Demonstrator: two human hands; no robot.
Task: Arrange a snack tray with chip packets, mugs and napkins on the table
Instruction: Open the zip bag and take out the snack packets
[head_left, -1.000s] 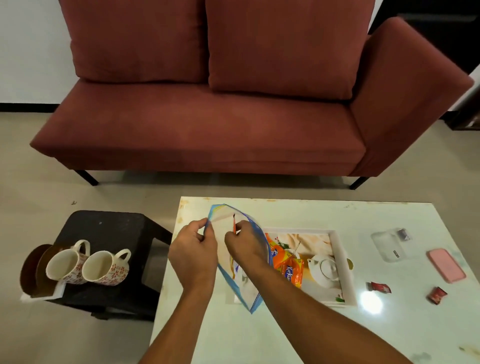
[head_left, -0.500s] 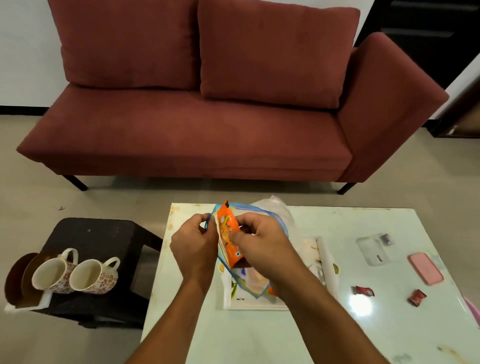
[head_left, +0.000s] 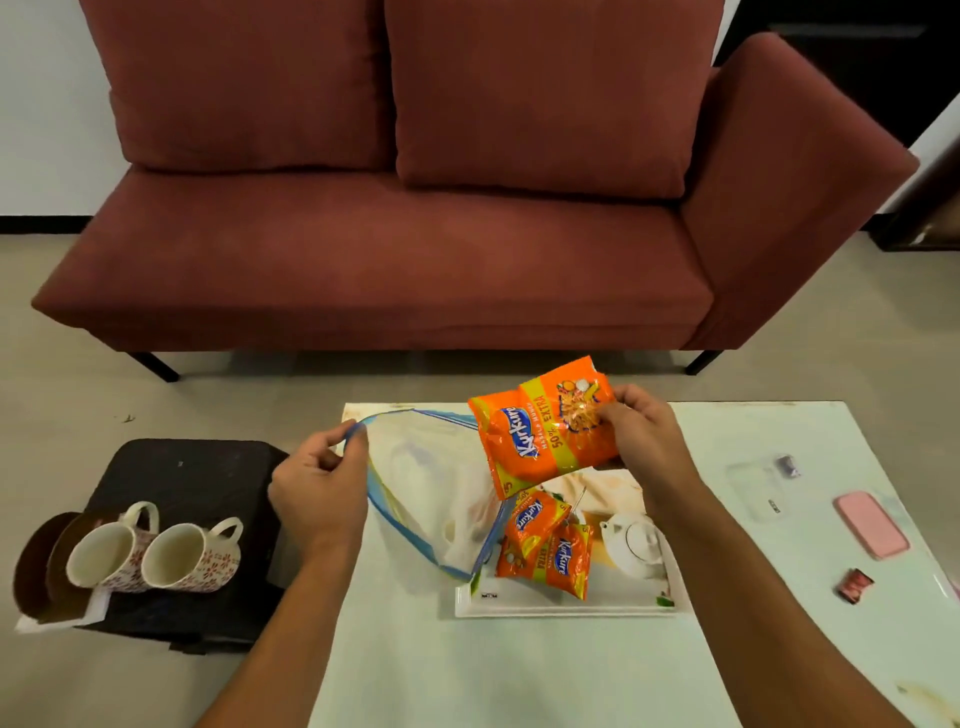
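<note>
My right hand (head_left: 641, 441) holds an orange chip packet (head_left: 545, 426) in the air above the white tray (head_left: 566, 607). Two more orange chip packets (head_left: 545, 545) lie on the tray beside its printed teapot picture. My left hand (head_left: 319, 488) pinches the blue rim of a clear plastic bag (head_left: 431, 478), which droops over the tray's left end. Two floral mugs (head_left: 153, 556) stand on a black stool (head_left: 192, 478) to the left of the table, with white napkins (head_left: 60, 618) under brown coasters beside them.
A pale glass table (head_left: 519, 675) carries a pink phone (head_left: 871, 525), a clear plastic case (head_left: 756, 486) and a red sweet wrapper (head_left: 854, 585) at the right. A red sofa (head_left: 389, 234) stands behind the table.
My right hand has pulled the orange chip packet out of the plastic bag and lifted it up and to the right. My left hand has moved left with the bag's rim.
</note>
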